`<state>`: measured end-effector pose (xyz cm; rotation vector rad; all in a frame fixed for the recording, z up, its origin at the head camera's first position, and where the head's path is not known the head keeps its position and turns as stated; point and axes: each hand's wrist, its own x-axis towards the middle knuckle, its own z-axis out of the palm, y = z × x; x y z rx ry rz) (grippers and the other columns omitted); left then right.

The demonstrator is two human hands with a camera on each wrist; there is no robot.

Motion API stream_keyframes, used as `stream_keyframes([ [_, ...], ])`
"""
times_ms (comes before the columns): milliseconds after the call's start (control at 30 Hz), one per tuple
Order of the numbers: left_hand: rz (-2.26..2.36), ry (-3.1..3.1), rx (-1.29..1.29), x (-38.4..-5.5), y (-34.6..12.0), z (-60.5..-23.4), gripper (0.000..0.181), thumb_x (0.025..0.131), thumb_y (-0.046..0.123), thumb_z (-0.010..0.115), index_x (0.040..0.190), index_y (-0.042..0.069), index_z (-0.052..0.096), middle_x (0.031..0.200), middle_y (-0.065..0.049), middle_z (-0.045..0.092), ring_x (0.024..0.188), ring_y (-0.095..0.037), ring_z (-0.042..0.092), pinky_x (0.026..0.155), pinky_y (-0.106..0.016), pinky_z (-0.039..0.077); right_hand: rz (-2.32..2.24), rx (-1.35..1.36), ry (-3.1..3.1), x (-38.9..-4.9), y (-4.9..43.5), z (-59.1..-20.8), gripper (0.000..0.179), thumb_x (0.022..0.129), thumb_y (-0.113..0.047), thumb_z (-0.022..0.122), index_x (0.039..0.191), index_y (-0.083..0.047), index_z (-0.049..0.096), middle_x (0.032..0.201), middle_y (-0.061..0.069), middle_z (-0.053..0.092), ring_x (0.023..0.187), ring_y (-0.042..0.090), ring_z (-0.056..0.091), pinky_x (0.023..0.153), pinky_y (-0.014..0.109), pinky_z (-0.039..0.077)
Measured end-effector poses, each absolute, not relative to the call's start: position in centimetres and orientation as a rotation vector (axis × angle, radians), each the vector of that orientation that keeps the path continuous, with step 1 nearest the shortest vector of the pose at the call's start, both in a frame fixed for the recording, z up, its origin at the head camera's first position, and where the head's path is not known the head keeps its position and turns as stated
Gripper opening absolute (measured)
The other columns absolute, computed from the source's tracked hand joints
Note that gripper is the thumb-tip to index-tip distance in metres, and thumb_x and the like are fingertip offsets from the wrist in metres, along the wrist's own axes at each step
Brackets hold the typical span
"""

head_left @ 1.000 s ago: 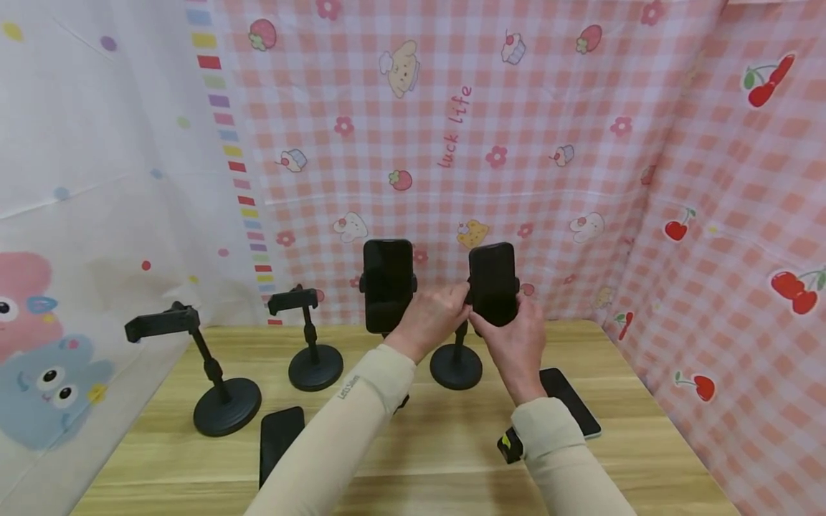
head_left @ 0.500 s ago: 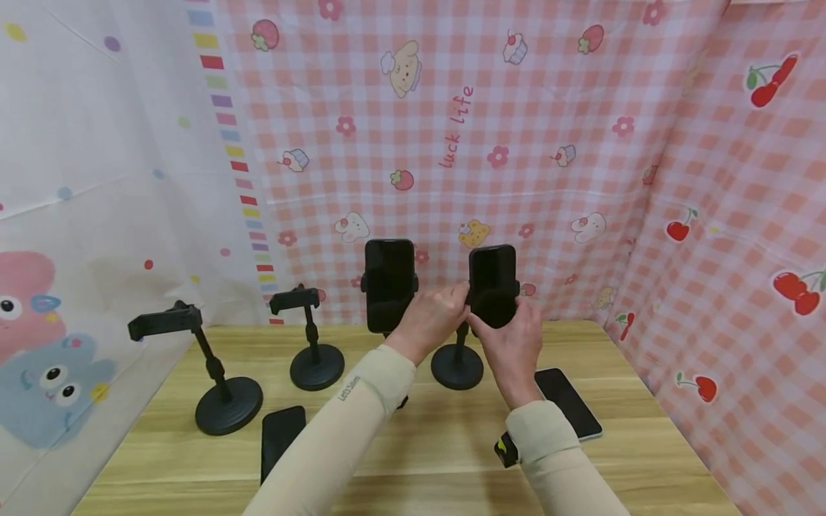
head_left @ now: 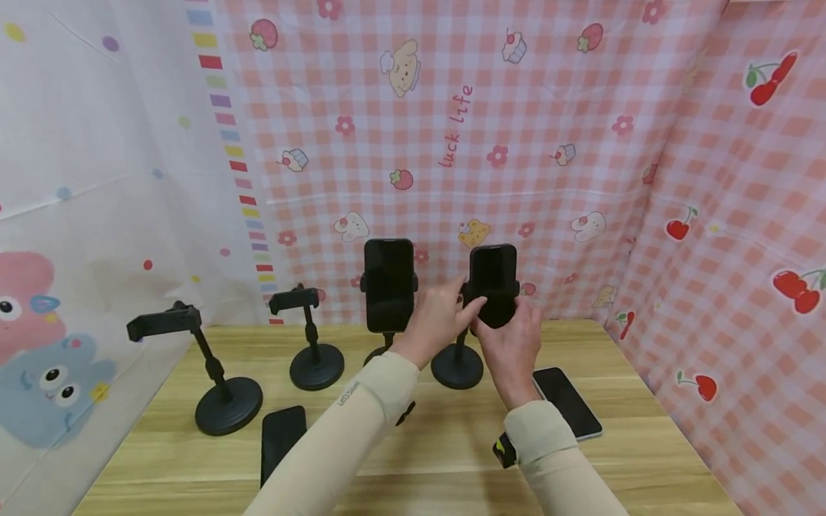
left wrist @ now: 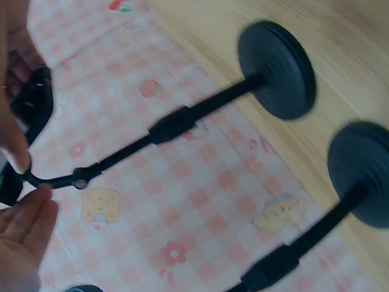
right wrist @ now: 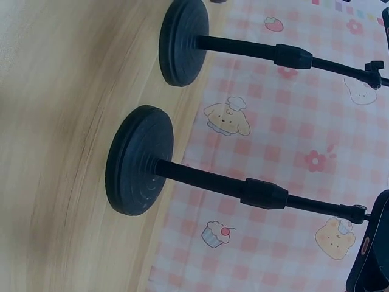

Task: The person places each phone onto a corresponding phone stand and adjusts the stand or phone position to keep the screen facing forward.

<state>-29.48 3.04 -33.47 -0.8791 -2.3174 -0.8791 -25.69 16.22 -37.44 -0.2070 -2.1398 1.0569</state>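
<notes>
A black phone (head_left: 493,276) stands upright in the clamp of a black phone stand (head_left: 457,365), right of centre in the head view. My right hand (head_left: 513,351) grips its lower part, thumb at the lower left corner and fingers round the right edge. My left hand (head_left: 439,315) is at the clamp's left side, fingers and thumb spread apart, the thumb overlapping the screen. In the left wrist view, straight fingers (left wrist: 36,213) reach up to the stand's neck (left wrist: 61,181). The right wrist view catches just an edge of the phone (right wrist: 371,249).
Left of the left hand, another phone (head_left: 389,287) sits upright in a stand. Two stands with bare clamps, one nearer (head_left: 226,405) and one farther (head_left: 316,365), are at the left. Phones lie flat at left (head_left: 280,437) and right (head_left: 571,401) on the wooden table (head_left: 445,480).
My left hand has loosened and shifted slightly left from the clamp, its thumb now stretched out over the screen. The right hand stays on the phone.
</notes>
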Motion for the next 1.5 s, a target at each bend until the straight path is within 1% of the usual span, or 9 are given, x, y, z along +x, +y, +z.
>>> stream_keyframes([
  [200, -1.271, -2.461, -0.726, -29.2, 3.6, -32.9, 0.023, 0.1, 0.029, 0.062, 0.108, 0.008, 0.064, 0.08, -0.001, 0.063, 0.068, -0.015, 0.06, 0.062, -0.027, 0.052, 1.063, -0.196, -2.148, -25.5, 16.2, -37.6, 0.075, 0.078, -0.041, 0.085, 0.129, 0.002, 0.05, 0.11, 0.018, 0.048, 0.097, 0.032, 0.047, 0.079, 0.049, 0.047],
  [333, -1.266, -2.525, -0.665, -29.1, 3.6, -32.7, 0.03, 0.101, 0.029, 0.059, 0.12, 0.005, 0.062, 0.085, -0.002, 0.064, 0.076, -0.016, 0.062, 0.08, -0.039, 0.053, 1.112, -0.169, -2.135, -25.3, 16.5, -37.6, 0.07, 0.08, -0.042, 0.083, 0.126, 0.001, 0.052, 0.112, 0.019, 0.048, 0.097, 0.032, 0.048, 0.081, 0.048, 0.045],
  [433, -1.236, -2.565, -0.644, -29.1, 3.5, -32.5, 0.036, 0.102, 0.03, 0.057, 0.128, 0.005, 0.059, 0.093, -0.003, 0.066, 0.085, -0.016, 0.063, 0.092, -0.044, 0.05, 1.186, -0.135, -2.113, -25.3, 17.0, -37.4, 0.06, 0.087, -0.041, 0.076, 0.125, 0.0, 0.056, 0.113, 0.019, 0.051, 0.096, 0.032, 0.053, 0.082, 0.048, 0.046],
  [700, -1.221, -2.568, -0.691, -29.3, 3.2, -32.2, 0.022, 0.103, 0.029, 0.056, 0.11, 0.009, 0.061, 0.083, -0.004, 0.06, 0.078, -0.019, 0.058, 0.076, -0.035, 0.051, 1.394, 0.051, -2.146, -26.2, 19.1, -35.7, 0.043, 0.105, -0.033, 0.051, 0.138, -0.006, 0.054, 0.124, 0.018, 0.059, 0.107, 0.035, 0.062, 0.09, 0.05, 0.05],
  [833, -1.248, -2.576, -0.655, -29.3, 3.2, -32.2, 0.033, 0.103, 0.028, 0.055, 0.126, 0.004, 0.06, 0.109, -0.01, 0.067, 0.099, -0.022, 0.064, 0.091, -0.038, 0.051, 1.528, 0.094, -2.172, -26.6, 19.6, -34.9, 0.042, 0.105, -0.03, 0.051, 0.14, -0.007, 0.053, 0.123, 0.017, 0.058, 0.108, 0.034, 0.059, 0.091, 0.046, 0.048],
  [967, -1.315, -2.587, -0.575, -29.2, 3.2, -32.1, 0.046, 0.104, 0.028, 0.054, 0.141, 0.002, 0.051, 0.136, -0.014, 0.058, 0.121, -0.026, 0.058, 0.102, -0.043, 0.045, 1.564, 0.088, -2.168, -26.7, 19.4, -34.6, 0.038, 0.103, -0.03, 0.055, 0.13, -0.002, 0.058, 0.115, 0.018, 0.06, 0.103, 0.032, 0.06, 0.089, 0.043, 0.048],
  [1100, -1.336, -2.586, -0.548, -29.3, 3.2, -32.1, 0.045, 0.104, 0.031, 0.053, 0.139, 0.002, 0.052, 0.134, -0.014, 0.059, 0.119, -0.025, 0.059, 0.101, -0.043, 0.046, 1.558, 0.085, -2.164, -26.7, 19.3, -34.3, 0.037, 0.102, -0.028, 0.057, 0.127, -0.002, 0.06, 0.114, 0.018, 0.063, 0.102, 0.031, 0.062, 0.088, 0.044, 0.049],
  [1400, -1.332, -2.516, -0.554, -29.4, 3.3, -32.4, 0.038, 0.102, 0.031, 0.058, 0.127, 0.002, 0.06, 0.117, -0.013, 0.066, 0.102, -0.023, 0.062, 0.093, -0.04, 0.05, 1.598, 0.086, -2.204, -27.2, 19.9, -34.5, 0.038, 0.104, -0.032, 0.054, 0.129, -0.003, 0.059, 0.114, 0.018, 0.062, 0.096, 0.03, 0.058, 0.082, 0.032, 0.047],
  [1500, -1.315, -2.505, -0.536, -29.4, 3.4, -32.5, 0.038, 0.101, 0.031, 0.059, 0.127, 0.003, 0.061, 0.117, -0.012, 0.067, 0.104, -0.024, 0.063, 0.096, -0.042, 0.048, 1.612, 0.09, -2.205, -27.3, 20.0, -34.6, 0.04, 0.104, -0.033, 0.053, 0.131, -0.004, 0.058, 0.115, 0.018, 0.061, 0.096, 0.029, 0.058, 0.081, 0.03, 0.046],
])
